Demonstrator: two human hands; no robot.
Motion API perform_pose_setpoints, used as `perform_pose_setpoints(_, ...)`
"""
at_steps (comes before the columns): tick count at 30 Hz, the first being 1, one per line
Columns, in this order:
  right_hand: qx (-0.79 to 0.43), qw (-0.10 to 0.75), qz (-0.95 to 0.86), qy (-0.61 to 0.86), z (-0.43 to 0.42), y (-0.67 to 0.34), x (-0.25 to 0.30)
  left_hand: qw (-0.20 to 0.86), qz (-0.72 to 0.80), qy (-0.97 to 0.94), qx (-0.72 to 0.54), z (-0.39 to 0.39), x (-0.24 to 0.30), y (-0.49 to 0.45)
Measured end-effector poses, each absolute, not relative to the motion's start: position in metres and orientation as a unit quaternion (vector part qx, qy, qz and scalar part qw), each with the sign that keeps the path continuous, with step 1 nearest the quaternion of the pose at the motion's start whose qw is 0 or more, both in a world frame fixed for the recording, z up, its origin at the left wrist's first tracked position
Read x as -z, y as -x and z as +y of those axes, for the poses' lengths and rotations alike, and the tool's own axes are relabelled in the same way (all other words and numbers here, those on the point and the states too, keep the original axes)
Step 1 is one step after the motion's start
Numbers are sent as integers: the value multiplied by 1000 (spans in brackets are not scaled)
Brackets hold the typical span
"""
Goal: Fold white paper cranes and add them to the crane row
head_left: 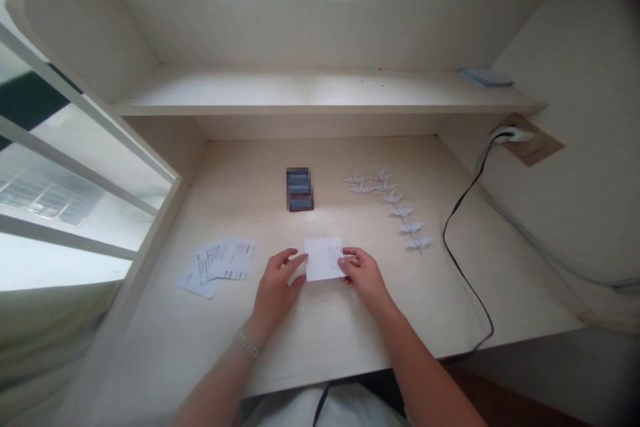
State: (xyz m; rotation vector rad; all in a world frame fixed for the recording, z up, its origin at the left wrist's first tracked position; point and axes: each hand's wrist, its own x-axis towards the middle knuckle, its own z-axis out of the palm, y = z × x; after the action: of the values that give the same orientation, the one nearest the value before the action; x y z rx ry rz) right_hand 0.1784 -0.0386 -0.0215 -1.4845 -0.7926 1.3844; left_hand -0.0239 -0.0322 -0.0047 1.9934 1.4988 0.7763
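A small white sheet of paper [324, 258] with faint print lies on the pale wooden desk [360, 320] in front of me. My left hand [278, 287] rests at its left edge, thumb and fingers pinching that side. My right hand [361, 273] pinches the right edge, fingers curled over the paper. Both hands sit low on the desk surface. A thin bracelet circles my left wrist.
Several loose printed slips [220, 263] lie to the left. A dark, blurred card-like object [299, 189] sits behind the paper. Several folded white paper cranes [395, 203] run in a row at right. A black cable [463, 260] leads from a wall socket [515, 137] across the desk. A blue pad [486, 77] lies on the shelf.
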Motion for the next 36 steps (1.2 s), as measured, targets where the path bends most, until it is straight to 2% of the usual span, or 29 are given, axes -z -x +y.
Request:
perform_pose_setpoints(6,-552,397,-395,618,-49,-204,15,227,516,-793,-231,-45,15,-6)
perform_pose_setpoints(10,-459,368,-490,643,-64,-222,8,226,509,-798,-232,-49,13,-7)
perform_pose_setpoints(14,-382,321,-634,591,-72,-222,2,233,503,-799,-233,-53,9,-8)
perform_pose_setpoints(18,-343,282,-689,573,-68,-218,5,240,504,-796,-233,-58,7,-9)
perform_pose_setpoints(28,-355,276,-665,597,-54,-216,6,305,571,-728,-226,-53,3,-7)
perform_pose_setpoints(36,-347,266,-612,659,-39,-203,4,271,655,-680,-188,-46,-1,-21)
